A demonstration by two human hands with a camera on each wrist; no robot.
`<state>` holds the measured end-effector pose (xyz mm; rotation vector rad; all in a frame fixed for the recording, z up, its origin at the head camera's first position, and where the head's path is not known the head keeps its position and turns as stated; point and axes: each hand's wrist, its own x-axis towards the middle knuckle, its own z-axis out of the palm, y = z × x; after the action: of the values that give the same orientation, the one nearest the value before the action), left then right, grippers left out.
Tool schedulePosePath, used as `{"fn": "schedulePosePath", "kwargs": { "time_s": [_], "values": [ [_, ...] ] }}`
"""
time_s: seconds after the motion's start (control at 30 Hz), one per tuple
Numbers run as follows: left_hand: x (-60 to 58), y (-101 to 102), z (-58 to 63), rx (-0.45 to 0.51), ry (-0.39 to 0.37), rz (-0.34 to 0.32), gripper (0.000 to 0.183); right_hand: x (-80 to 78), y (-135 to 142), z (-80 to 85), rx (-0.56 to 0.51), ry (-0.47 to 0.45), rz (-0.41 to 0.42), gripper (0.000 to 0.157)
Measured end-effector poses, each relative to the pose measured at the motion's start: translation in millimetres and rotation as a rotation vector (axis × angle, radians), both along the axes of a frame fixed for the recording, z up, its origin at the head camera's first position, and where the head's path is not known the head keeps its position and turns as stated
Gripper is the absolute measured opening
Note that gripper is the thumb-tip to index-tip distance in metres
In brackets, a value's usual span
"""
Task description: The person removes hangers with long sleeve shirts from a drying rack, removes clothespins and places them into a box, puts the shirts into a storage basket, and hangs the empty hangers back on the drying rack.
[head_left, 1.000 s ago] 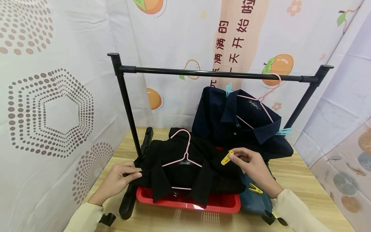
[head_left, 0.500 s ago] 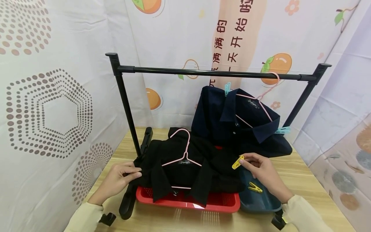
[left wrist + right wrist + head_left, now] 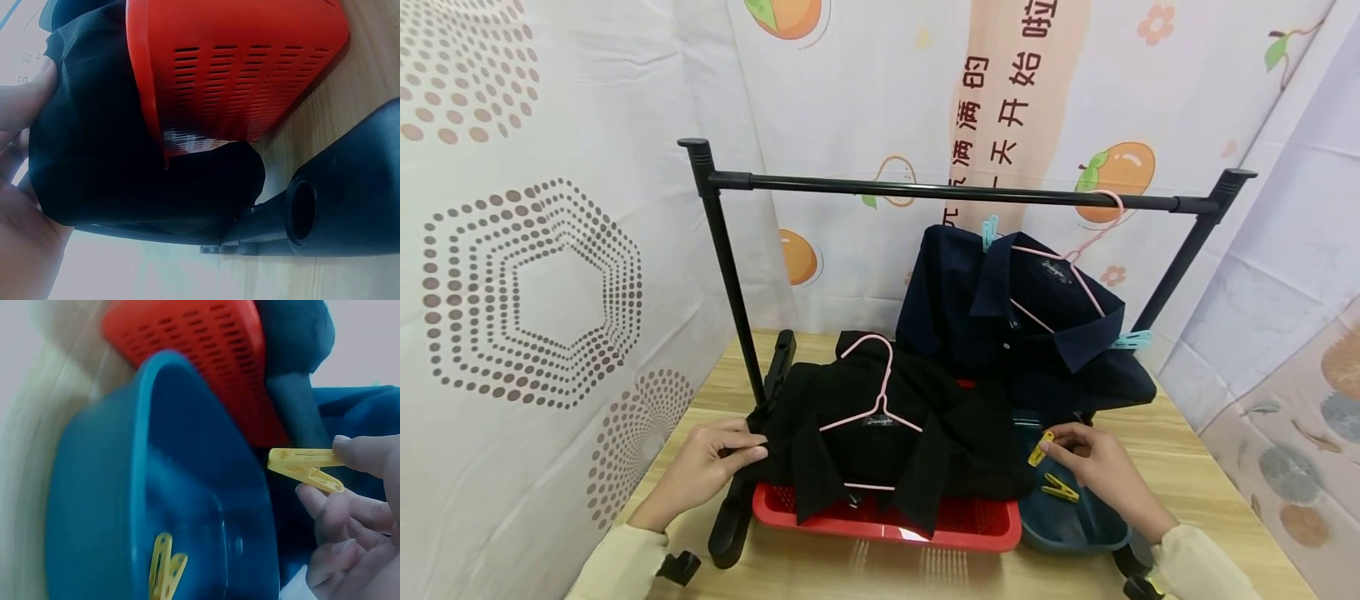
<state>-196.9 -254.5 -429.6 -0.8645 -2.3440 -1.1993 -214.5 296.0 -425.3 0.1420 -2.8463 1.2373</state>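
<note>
A black collared shirt (image 3: pixel 880 458) lies over a red basket (image 3: pixel 1000 533), with a pink hanger (image 3: pixel 882 400) inside its collar. At the shirt's left side, my left hand (image 3: pixel 715 462) pinches the dark cloth between thumb and fingers; the left wrist view shows the thumb on the fabric (image 3: pixel 94 125). My right hand (image 3: pixel 1101 471) holds a yellow clothespin (image 3: pixel 1040 448) by one end, above a blue basin (image 3: pixel 1075 537). Inside that basin lies another yellow clothespin (image 3: pixel 1060 488). In the right wrist view the held clothespin (image 3: pixel 303 464) sits between thumb and fingers, beside the basin's rim.
A black rack with a horizontal bar (image 3: pixel 925 190) stands over the wooden table (image 3: pixel 1187 483). From the bar hangs a navy shirt (image 3: pixel 955 308) on a pink hanger (image 3: pixel 1093 229), with light blue clothespins (image 3: pixel 1132 340) on it. The rack's left foot (image 3: pixel 730 517) lies beside the basket.
My right hand has moved right and down with the yellow clothespin, from over the black shirt to over the blue basin. The left hand stays in place on the shirt.
</note>
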Motion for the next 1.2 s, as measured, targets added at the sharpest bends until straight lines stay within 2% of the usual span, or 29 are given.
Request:
{"fn": "schedulePosePath", "kwargs": {
  "time_s": [0.47,0.63,0.73,1.2],
  "values": [
    [0.9,0,0.2,0.004,0.010,0.001,0.018,-0.1,22,-17.9,0.170,-0.010,0.019,0.050],
    [1.2,1,0.7,0.004,0.005,-0.001,0.017,0.5,26,-21.4,0.310,0.087,0.043,0.034],
    [0.9,0,-0.9,0.005,0.000,0.006,0.018,0.8,29,-23.2,0.367,0.132,0.051,0.031],
    [1.2,1,-2.2,-0.016,-0.001,0.023,0.018,-0.1,37,-33.7,0.537,0.062,0.099,0.031]
  ]
}}
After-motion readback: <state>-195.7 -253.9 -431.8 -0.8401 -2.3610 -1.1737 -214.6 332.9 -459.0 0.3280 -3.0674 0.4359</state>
